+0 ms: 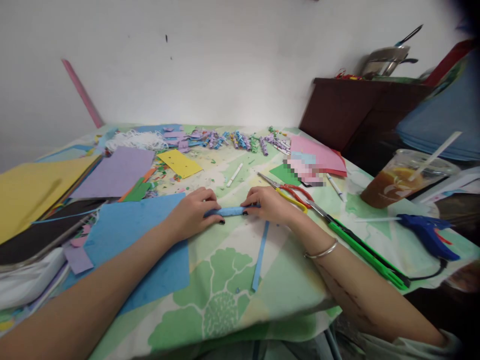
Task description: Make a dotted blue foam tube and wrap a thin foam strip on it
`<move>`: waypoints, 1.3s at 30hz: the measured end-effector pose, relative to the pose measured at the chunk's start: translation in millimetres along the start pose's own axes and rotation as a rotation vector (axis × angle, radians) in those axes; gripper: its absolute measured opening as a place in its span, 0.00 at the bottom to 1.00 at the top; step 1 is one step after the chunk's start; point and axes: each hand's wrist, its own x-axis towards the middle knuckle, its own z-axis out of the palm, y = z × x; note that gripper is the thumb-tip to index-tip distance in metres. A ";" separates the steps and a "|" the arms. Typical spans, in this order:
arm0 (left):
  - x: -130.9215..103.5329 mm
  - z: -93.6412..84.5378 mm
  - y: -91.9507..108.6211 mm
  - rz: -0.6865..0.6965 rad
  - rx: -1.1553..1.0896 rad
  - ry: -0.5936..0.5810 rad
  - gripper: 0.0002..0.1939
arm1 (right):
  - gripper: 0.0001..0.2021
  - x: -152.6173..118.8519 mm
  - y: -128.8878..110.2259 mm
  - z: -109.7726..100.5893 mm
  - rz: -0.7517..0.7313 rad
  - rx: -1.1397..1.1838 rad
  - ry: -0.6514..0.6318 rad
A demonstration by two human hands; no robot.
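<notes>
Near the middle of the table, a short blue paper roll [231,211] lies level between my two hands. The thumb and fingers of my left hand [197,210] close on its left end. At its right end, my right hand [267,204] pinches it with thumb and fingertips. A narrow blue paper strip [261,257] lies below my right hand. Under my left forearm a large blue paper sheet [135,235] is spread out. Just beyond my right hand are scissors [287,192] with red and yellow handles, and a green utility knife [363,247] lies to the right.
A plastic cup of iced drink [390,177] and a blue glue gun [427,232] stand and lie at right. Curled paper pieces [236,140] line the back by the wall. Yellow [41,185] and purple sheets [116,172] lie left, near a dark tablet-like slab [45,230].
</notes>
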 end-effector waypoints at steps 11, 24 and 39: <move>-1.8 0.9 5.5 -0.024 -0.006 -0.072 0.09 | 0.04 -3.7 -10.8 -3.6 0.010 -0.037 -0.039; 4.0 -2.0 15.7 -0.048 0.186 -0.156 0.13 | 0.08 -0.5 -0.1 2.1 0.007 0.018 0.026; 4.2 5.5 22.2 0.005 0.388 -0.205 0.15 | 0.06 -1.5 -1.7 1.8 0.016 0.006 -0.010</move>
